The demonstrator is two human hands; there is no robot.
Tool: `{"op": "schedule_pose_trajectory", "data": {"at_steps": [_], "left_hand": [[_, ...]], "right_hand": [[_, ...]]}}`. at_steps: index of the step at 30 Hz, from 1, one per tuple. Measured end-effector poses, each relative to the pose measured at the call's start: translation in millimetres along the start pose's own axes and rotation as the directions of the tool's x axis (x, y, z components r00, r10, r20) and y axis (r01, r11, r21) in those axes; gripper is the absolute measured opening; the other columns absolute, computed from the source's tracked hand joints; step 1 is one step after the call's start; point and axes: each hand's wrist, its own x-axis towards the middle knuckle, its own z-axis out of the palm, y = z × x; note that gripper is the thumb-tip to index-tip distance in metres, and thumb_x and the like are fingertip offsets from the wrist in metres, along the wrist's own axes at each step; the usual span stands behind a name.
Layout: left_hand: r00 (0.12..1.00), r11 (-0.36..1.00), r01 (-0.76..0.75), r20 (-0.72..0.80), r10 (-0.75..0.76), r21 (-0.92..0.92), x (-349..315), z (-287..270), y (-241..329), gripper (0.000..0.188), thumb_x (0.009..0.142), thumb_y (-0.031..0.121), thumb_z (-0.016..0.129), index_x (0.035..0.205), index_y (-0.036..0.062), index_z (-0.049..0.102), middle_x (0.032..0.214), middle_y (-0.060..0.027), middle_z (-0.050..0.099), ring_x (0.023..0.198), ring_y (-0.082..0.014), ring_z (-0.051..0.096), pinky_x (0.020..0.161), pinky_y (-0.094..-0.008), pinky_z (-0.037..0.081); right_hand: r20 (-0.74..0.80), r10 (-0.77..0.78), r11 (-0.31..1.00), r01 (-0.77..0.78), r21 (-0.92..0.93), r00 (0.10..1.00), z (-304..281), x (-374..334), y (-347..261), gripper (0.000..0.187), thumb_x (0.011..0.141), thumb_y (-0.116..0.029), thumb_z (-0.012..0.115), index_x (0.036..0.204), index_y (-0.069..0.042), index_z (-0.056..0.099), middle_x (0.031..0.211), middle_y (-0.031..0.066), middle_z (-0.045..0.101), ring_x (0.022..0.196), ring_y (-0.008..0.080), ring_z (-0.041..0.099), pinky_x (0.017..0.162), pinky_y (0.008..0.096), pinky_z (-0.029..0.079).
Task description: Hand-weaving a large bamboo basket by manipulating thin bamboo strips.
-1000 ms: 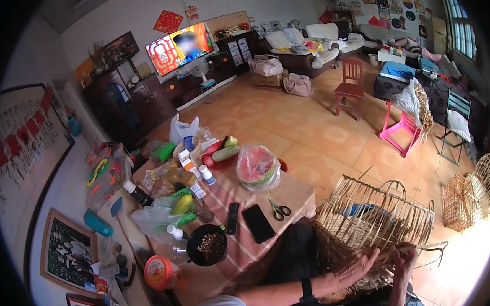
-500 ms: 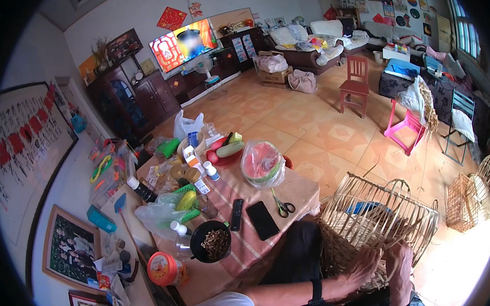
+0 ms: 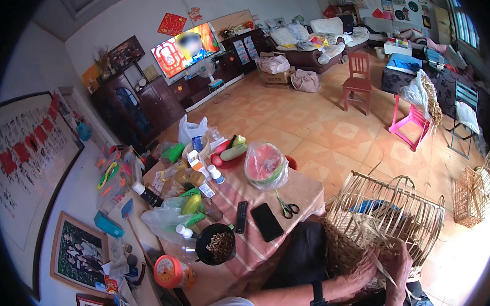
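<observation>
A pale woven basket [image 3: 346, 242] rests by my lap at the lower right, its wall tightly woven low down and its upper stakes spaced apart. My left hand [image 3: 364, 270] is closed at its near side, fingers pressed against the weave around the flat plant strips. Close to its right, my right hand [image 3: 398, 265] pinches a loose tan strip [image 3: 384, 269] that hangs down between the two hands. The fingertips are partly hidden among the strips. Something blue [image 3: 372, 206] shows inside the basket.
On my left, the cloth-covered table [image 3: 248, 254] holds scissors [image 3: 289, 209], a phone [image 3: 267, 222], a remote [image 3: 241, 217], a black bowl of brown pieces [image 3: 218, 246] and a wrapped cut watermelon [image 3: 266, 165]. More baskets [image 3: 470, 195] stand at right. A pink stool [image 3: 410, 127] lies beyond.
My view has shifted slightly, moving the scene a little in the picture. Both hands stay at the basket's near side; a loose strip now shows between them.
</observation>
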Motion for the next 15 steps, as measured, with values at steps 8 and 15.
{"op": "schedule_pose_trajectory", "data": {"at_steps": [8,15], "left_hand": [[0.988,0.999,0.044,-0.151,-0.041,0.016,20.3,17.7,-2.6,0.049,0.085,0.008,0.054,0.131,-0.0052,0.044,0.121,-0.0233,0.051,0.123,-0.0427,0.047,0.117,-0.0522,0.030],[0.995,1.000,0.008,-0.097,-0.006,0.026,28.3,-4.3,-0.2,0.037,0.084,0.006,0.055,0.119,-0.0013,0.047,0.108,-0.0188,0.049,0.111,-0.0378,0.050,0.105,-0.0494,0.038]], "right_hand": [[0.164,0.626,0.409,-0.500,0.764,0.763,-46.0,-45.0,7.7,0.016,0.091,-0.009,0.070,0.101,-0.008,0.057,0.071,0.0018,0.063,0.048,0.0036,0.050,0.041,0.0179,0.035],[0.122,0.361,0.933,-0.358,-0.044,0.925,-31.3,-32.5,9.7,0.021,0.086,-0.015,0.072,0.096,-0.001,0.060,0.058,0.0031,0.052,0.053,0.0094,0.043,0.049,0.0298,0.032]]}}
